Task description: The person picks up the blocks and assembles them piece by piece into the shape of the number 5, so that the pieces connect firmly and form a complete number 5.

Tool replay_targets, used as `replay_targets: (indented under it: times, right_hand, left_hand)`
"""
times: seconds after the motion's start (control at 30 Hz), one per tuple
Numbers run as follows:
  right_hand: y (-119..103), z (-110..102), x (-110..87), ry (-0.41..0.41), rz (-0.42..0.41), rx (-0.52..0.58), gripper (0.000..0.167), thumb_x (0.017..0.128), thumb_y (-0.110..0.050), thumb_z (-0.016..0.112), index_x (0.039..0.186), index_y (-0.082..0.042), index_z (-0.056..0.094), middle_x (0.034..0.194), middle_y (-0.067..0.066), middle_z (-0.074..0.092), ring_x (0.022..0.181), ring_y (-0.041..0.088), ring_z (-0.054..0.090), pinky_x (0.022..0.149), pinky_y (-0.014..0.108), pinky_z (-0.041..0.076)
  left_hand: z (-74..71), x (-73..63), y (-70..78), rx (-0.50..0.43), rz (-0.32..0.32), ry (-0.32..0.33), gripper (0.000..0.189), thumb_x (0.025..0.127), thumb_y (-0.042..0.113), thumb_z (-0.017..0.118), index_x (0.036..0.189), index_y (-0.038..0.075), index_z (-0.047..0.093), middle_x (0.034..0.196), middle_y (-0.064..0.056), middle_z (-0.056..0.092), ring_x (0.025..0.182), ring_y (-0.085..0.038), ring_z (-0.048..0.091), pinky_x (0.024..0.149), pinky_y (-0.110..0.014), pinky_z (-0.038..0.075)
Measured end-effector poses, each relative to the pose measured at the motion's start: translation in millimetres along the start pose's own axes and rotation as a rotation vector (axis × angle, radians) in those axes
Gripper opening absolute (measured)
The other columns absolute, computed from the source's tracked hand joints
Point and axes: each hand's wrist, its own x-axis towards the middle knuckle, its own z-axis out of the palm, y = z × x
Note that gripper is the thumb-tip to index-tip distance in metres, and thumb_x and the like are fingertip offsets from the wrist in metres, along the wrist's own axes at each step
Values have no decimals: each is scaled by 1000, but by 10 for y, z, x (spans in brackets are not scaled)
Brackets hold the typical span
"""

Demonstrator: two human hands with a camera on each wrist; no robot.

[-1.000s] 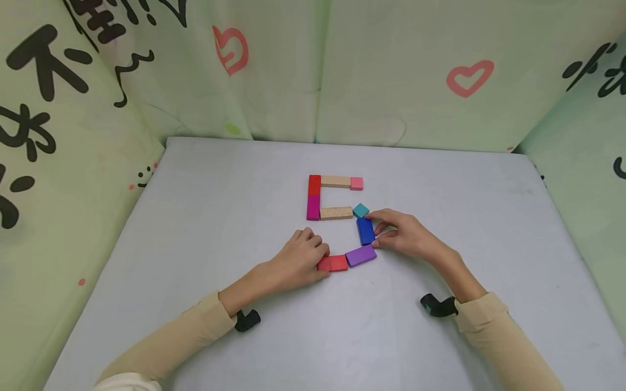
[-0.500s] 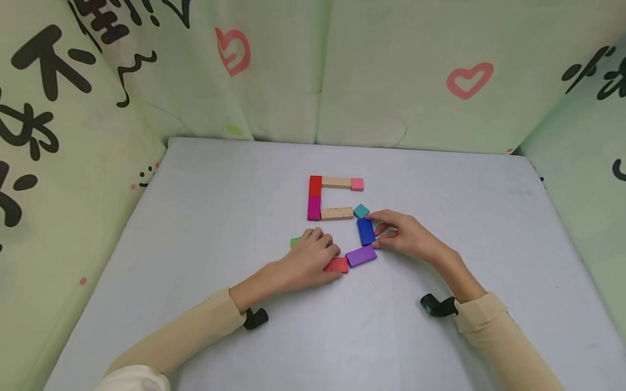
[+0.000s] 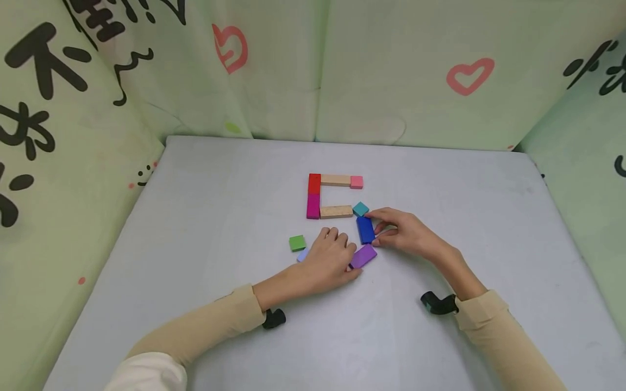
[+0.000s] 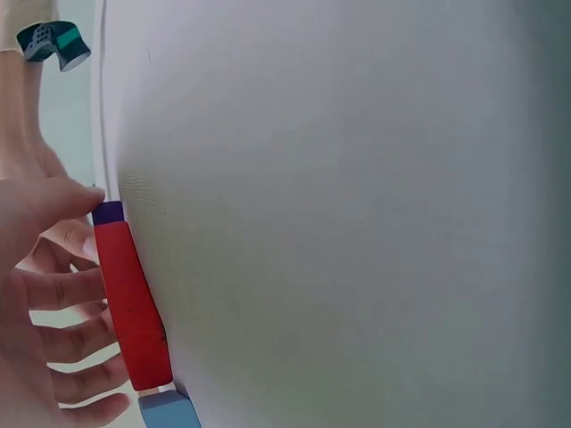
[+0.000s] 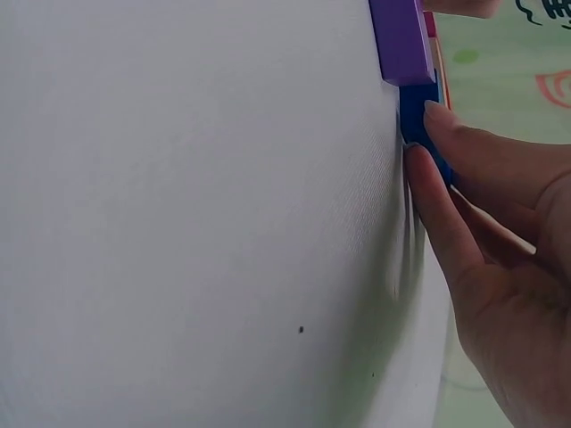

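My left hand (image 3: pixel 326 262) pinches the near-left end of a purple block (image 3: pixel 364 256) between thumb and fingers. In the left wrist view its thumb touches the purple block's end, and a red block (image 4: pixel 134 303) lies alongside the fingers; the head view hides that red block under the hand. My right hand (image 3: pixel 403 232) holds a dark blue block (image 3: pixel 365 230) at its right side, finger at the far corner and thumb at the near one. The purple block meets the blue one's near end. Beyond stands a teal cube (image 3: pixel 361 209), turned cornerwise.
A red block (image 3: pixel 314 183), a magenta block (image 3: pixel 313 207), a wooden block (image 3: pixel 335 180), a pink cube (image 3: pixel 357 182) and a speckled wooden block (image 3: pixel 336 212) form a bracket shape. Left of my left hand lie a green block (image 3: pixel 296 243) and a partly hidden light blue block (image 3: pixel 302 254).
My left hand has moved right from the red block to the purple block, which has turned a little steeper. The green and light blue blocks have come into sight. My right hand stays put.
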Motion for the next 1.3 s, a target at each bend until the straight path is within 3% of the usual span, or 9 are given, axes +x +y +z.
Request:
replay_targets:
  times: [0.13, 0.27, 0.43, 0.6, 0.87, 0.97, 1.07, 1.17, 1.3]
  right_hand:
    - [-10, -8, -16, 4, -2, 2, 60, 90, 0, 76, 146, 0, 54, 140, 21, 57, 107, 29, 67, 92, 35, 59]
    - [-32, -22, -32, 1, -1, 15, 60, 90, 0, 76, 146, 0, 54, 139, 21, 58, 107, 29, 67, 92, 34, 59]
    - [-40, -43, -48, 8, 19, 4, 61, 89, 1, 77, 146, -1, 54, 136, 19, 59, 106, 27, 67, 91, 32, 59]
    - [-23, -33, -39, -6, 17, 13, 62, 89, 0, 77, 147, -2, 54, 138, 19, 58, 106, 27, 68, 92, 32, 59]
    - [-46, -38, -17, -12, 32, 7, 64, 88, 2, 77, 148, -3, 53, 138, 17, 58, 107, 27, 68, 93, 32, 58]
    - [-53, -61, -19, -6, 27, 0, 64, 89, 2, 77, 147, -3, 53, 136, 18, 59, 107, 27, 68, 93, 32, 58]
    - [-50, -73, -26, -2, 29, -3, 63, 89, 1, 77, 147, -3, 54, 134, 18, 60, 106, 27, 68, 93, 33, 58]
    - [-43, -65, -31, -9, 34, 2, 63, 89, 0, 78, 147, -3, 54, 136, 17, 59, 107, 27, 67, 94, 33, 58]
    - [-39, -41, -21, -18, 26, 18, 62, 90, -1, 77, 147, -3, 54, 137, 18, 58, 107, 27, 67, 94, 34, 58]
  left_hand:
    - [-46, -19, -15, -5, 0, -25, 53, 94, 60, 65, 112, 10, 72, 101, -6, 67, 103, -25, 56, 100, -42, 44]
    - [-158, -134, -144, -56, -19, -92, 60, 88, 62, 73, 114, 8, 69, 108, -7, 63, 109, -25, 51, 105, -45, 39]
    - [-208, -291, -328, -127, 6, -127, 44, 88, 43, 81, 115, 10, 71, 110, -6, 63, 113, -24, 47, 106, -47, 37]
    - [-165, -324, -361, -159, 50, -104, 35, 91, 33, 80, 118, 12, 71, 109, -6, 65, 112, -24, 49, 103, -46, 38]
    - [-236, -460, -490, -160, -6, -153, 58, 85, 40, 85, 131, 9, 66, 123, -8, 62, 120, -27, 46, 109, -52, 35]
    - [-253, -561, -605, -175, -6, -135, 51, 85, 28, 86, 129, 9, 69, 125, -8, 62, 123, -28, 45, 109, -54, 36]
    - [-234, -604, -675, -186, 42, -78, 38, 86, 16, 85, 121, 10, 72, 122, -8, 65, 122, -29, 47, 107, -54, 39]
    - [-216, -589, -679, -193, 84, -42, 33, 86, 12, 84, 118, 10, 74, 118, -7, 67, 120, -30, 49, 105, -54, 41]
    - [-216, -559, -645, -175, 82, -50, 33, 87, 13, 83, 118, 11, 75, 116, -6, 67, 119, -29, 50, 106, -52, 41]
